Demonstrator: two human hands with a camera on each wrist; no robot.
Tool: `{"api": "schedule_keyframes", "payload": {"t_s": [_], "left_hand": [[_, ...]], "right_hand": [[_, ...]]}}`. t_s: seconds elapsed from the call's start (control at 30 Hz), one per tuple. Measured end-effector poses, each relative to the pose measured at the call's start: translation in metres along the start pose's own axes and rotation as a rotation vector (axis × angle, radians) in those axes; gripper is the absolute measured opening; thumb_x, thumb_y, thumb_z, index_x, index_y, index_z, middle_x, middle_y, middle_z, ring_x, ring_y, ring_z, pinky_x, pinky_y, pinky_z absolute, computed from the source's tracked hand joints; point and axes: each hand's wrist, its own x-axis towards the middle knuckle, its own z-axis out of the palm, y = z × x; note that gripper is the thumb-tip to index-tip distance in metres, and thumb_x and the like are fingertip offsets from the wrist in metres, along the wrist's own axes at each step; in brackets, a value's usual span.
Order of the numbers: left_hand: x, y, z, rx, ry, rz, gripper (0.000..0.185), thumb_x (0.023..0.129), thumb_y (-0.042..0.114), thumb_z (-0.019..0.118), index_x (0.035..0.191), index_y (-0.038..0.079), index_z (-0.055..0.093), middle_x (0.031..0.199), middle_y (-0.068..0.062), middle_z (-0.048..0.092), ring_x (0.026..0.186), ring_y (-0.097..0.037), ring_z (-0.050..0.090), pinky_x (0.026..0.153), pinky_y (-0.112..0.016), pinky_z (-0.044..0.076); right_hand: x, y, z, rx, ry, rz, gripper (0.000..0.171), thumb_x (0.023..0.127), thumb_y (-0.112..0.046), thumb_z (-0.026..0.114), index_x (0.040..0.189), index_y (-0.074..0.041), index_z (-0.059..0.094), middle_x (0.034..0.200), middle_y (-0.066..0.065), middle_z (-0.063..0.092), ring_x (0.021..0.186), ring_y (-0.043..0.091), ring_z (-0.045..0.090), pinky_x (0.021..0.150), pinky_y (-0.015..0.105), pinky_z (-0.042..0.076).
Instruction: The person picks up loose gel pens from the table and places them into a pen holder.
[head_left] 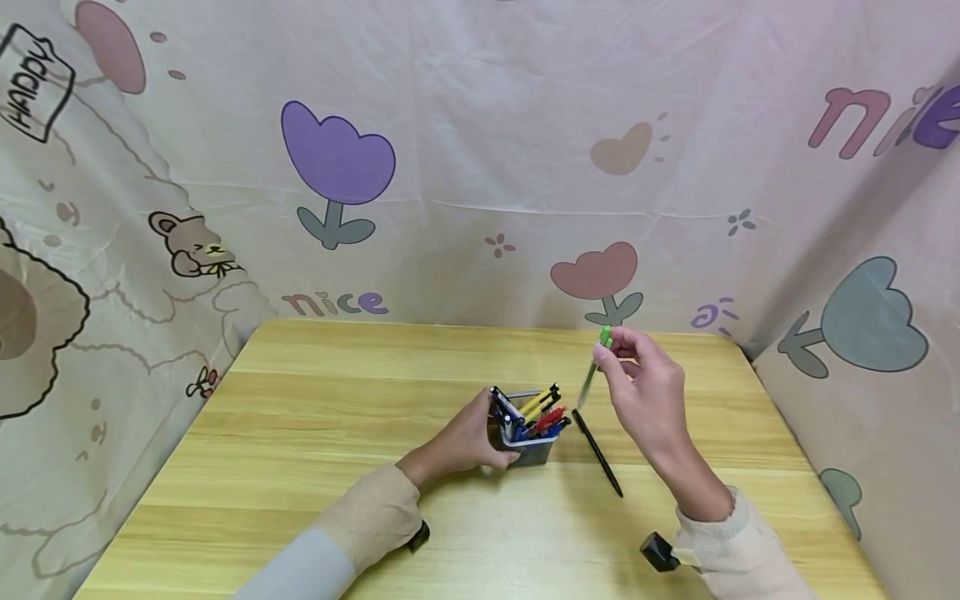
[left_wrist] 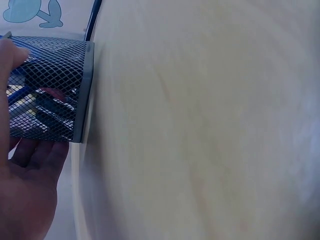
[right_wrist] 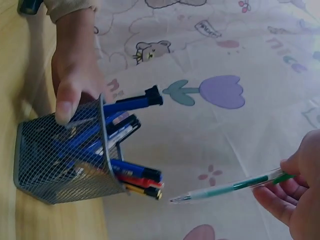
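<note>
My left hand point(head_left: 470, 435) grips a dark wire-mesh pen holder point(right_wrist: 65, 160) that stands on the table, thumb on the near side and fingers round the far side. Several pens and markers fill it, among them a yellow pen point(head_left: 537, 404), a red pen point(head_left: 551, 418) and blue ones. Up to the right, my right hand point(head_left: 651, 392) pinches a clear and green pen point(right_wrist: 235, 187) by its green end, tip pointing down toward the holder's opening. A black pen point(head_left: 597, 454) lies on the table just right of the holder.
The wooden table point(head_left: 300, 417) runs back to a printed cloth backdrop point(head_left: 465, 167) with flowers and bears. Cloth also hangs along the left and right sides. A small black device point(head_left: 660, 552) is strapped at the right sleeve, another point(head_left: 418, 536) at the left.
</note>
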Motion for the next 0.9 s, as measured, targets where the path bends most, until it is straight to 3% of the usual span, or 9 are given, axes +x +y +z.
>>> {"api": "schedule_keyframes", "payload": {"t_s": [0.3,0.5,0.63,0.9], "left_hand": [[0.0,-0.001,0.001,-0.015,0.0,0.002,0.072,0.073,0.021,0.091,0.128,0.014,0.045,0.12,-0.001,0.062,0.113,-0.014,0.064,0.102,-0.031,0.055],[0.001,-0.001,0.001,-0.023,-0.002,0.005,0.071,0.073,0.021,0.091,0.127,0.015,0.046,0.121,-0.002,0.062,0.114,-0.014,0.064,0.102,-0.03,0.055],[0.001,-0.001,0.001,-0.034,-0.007,0.008,0.071,0.073,0.022,0.09,0.128,0.015,0.045,0.122,-0.002,0.062,0.115,-0.015,0.065,0.102,-0.03,0.055],[0.002,0.0,0.0,-0.05,-0.014,0.006,0.073,0.073,0.019,0.09,0.129,0.015,0.044,0.123,-0.002,0.062,0.114,-0.013,0.064,0.103,-0.029,0.055]], "right_hand": [[-0.003,-0.007,0.009,0.178,0.0,-0.059,0.019,0.09,0.01,0.072,0.108,0.011,0.066,0.093,0.02,0.068,0.089,-0.002,0.068,0.079,0.015,0.06],[-0.01,-0.001,0.02,0.216,-0.08,0.003,0.019,0.09,0.006,0.073,0.107,0.009,0.066,0.097,0.018,0.071,0.09,-0.002,0.07,0.079,0.017,0.061],[-0.015,0.005,0.024,0.208,-0.138,0.059,0.02,0.09,0.006,0.074,0.109,0.007,0.066,0.101,0.017,0.071,0.091,0.003,0.07,0.081,0.016,0.061],[-0.022,0.018,0.03,0.109,-0.217,0.063,0.023,0.088,0.003,0.077,0.109,0.003,0.067,0.099,0.013,0.074,0.088,0.007,0.072,0.081,0.012,0.059]]}}
